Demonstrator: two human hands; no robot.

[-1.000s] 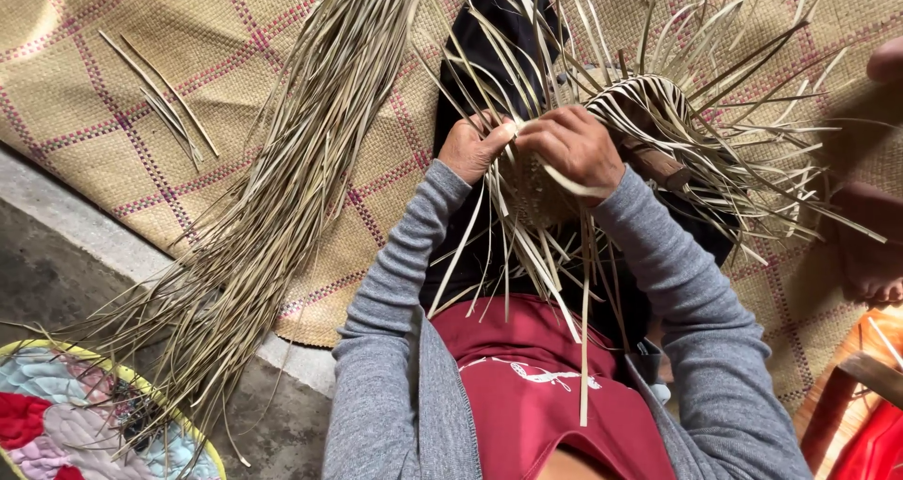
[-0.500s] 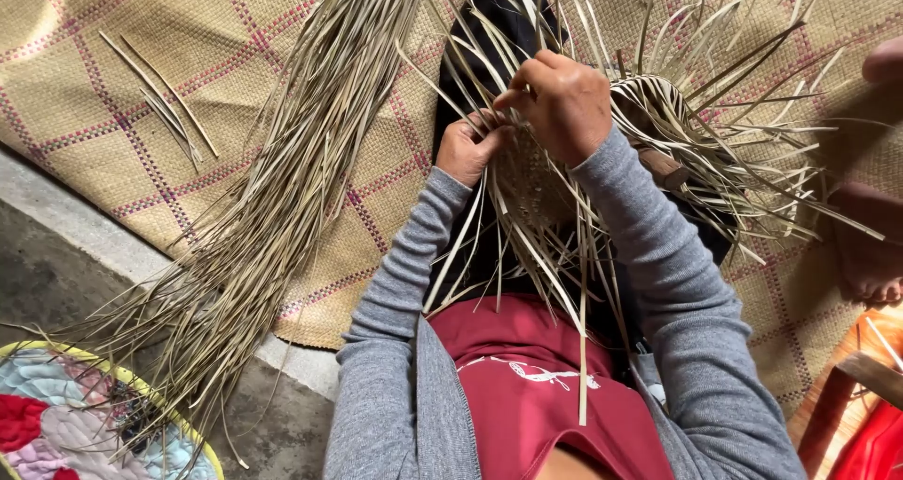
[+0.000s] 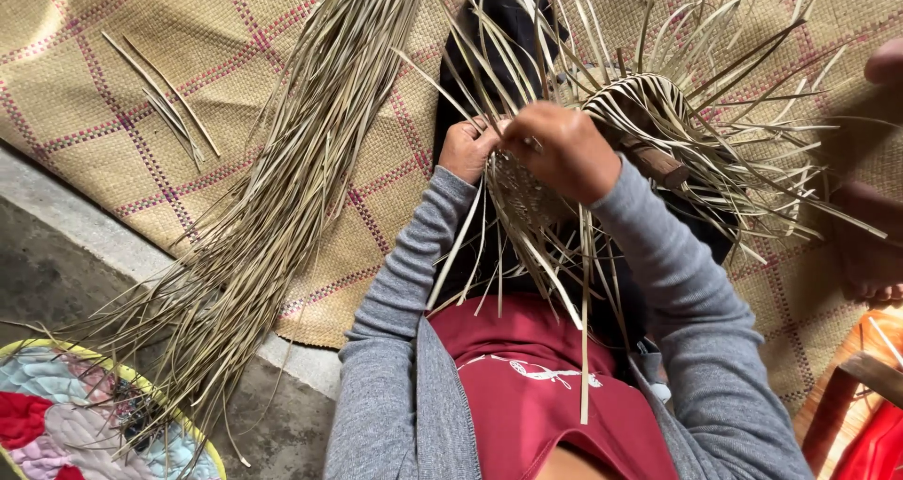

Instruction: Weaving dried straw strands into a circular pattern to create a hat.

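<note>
Floor: checked woven mat (image 3: pixel 113 57) over grey concrete (image 3: pixel 56 254) | straw bundle (image 3: pixel 282 207) lying left | hands: left (image 3: pixel 467 149) and right (image 3: pixel 562 151) together, pinching strips of half-woven basket (image 3: pixel 640 113).

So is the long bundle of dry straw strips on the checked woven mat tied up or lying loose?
Loose: the bundle of dry straw strips fans out over the checked woven mat onto the concrete, no tie visible.

Camera: one, worn on my head.
Facing: steeply down onto my lap.
Nearness: close; my left hand (image 3: pixel 467 149) and right hand (image 3: pixel 562 151) sit at centre, toward 12 o'clock.
Shared: nothing, single view.
</note>
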